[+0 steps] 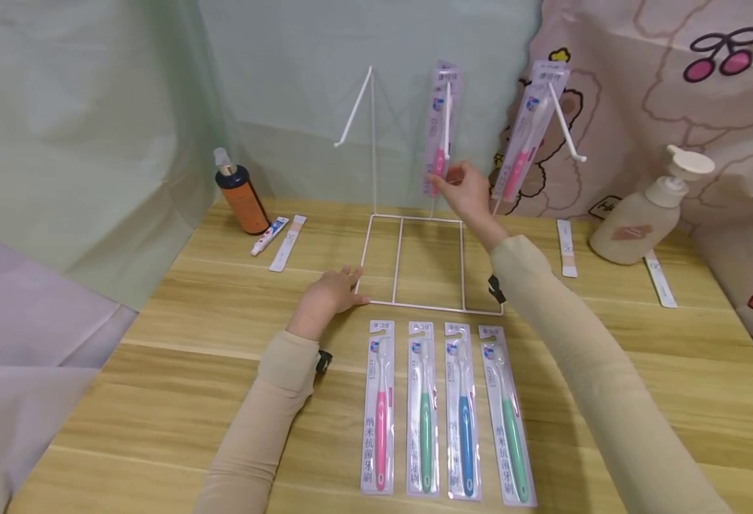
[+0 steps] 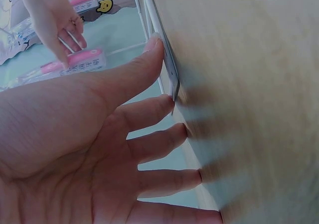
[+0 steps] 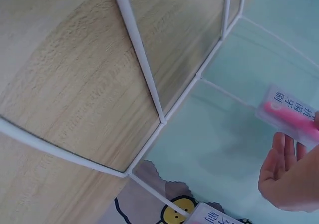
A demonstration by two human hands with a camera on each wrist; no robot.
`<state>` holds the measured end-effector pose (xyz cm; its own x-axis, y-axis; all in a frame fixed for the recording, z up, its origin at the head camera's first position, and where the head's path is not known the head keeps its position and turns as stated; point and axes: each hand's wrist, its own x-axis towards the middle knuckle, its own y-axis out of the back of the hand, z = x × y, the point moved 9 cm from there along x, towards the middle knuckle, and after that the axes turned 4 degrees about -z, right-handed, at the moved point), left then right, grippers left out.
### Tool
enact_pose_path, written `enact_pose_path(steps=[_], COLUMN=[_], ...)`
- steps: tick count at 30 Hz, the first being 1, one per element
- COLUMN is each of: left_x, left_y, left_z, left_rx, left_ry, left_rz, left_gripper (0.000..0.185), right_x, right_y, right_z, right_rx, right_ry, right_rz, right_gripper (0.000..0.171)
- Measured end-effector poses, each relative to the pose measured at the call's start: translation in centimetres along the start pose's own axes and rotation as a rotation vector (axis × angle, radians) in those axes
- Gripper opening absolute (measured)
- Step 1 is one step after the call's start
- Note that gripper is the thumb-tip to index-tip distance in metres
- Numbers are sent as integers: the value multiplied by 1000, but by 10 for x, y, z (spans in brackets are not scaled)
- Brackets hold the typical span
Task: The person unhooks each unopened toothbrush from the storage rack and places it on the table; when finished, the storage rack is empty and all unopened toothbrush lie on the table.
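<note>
A white wire rack (image 1: 427, 307) with three hooked arms stands on the table. My left hand (image 1: 331, 293) is at its front left corner; in the left wrist view the thumb presses the wire and the spread fingertips touch the tabletop. My right hand (image 1: 469, 193) is at the lower end of a packaged pink toothbrush (image 1: 438, 168) hanging on the middle arm. Its thumb touches the package, while the other fingers lie loosely beside it in the right wrist view (image 3: 289, 176). Another packaged pink toothbrush (image 1: 520, 164) hangs on the right arm. The left arm (image 1: 353, 111) is bare.
Packaged toothbrushes lie in a row in front: a pink one (image 1: 381, 428), a blue one (image 1: 466, 435) and two green ones (image 1: 425, 428). An orange-labelled bottle (image 1: 244, 200), small tube (image 1: 270, 236) and sachet (image 1: 287, 244) are at left. A pump bottle (image 1: 636, 221) stands right, near sachets (image 1: 567, 250).
</note>
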<state>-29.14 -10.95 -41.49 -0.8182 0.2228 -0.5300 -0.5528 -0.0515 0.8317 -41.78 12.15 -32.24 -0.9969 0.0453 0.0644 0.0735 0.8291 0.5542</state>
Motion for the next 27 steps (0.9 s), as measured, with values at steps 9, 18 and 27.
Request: enact_pose_path(steps=[9,18,27], left_x=[-2,-1,-2], left_y=[1,0,1], left_z=[1,1,4], left_rx=[0,9,31], left_ry=[-6,-12,-19], left_rz=[12,10,11], left_gripper=[71,70,70], right_x=[-22,-47,-78], right_y=[2,-7,-13], right_z=[-6,-13,-24], right_rx=[-48,-58,-91], right_ry=[96,170,277], right_rz=[32,-45,-92], right_gripper=[43,41,34])
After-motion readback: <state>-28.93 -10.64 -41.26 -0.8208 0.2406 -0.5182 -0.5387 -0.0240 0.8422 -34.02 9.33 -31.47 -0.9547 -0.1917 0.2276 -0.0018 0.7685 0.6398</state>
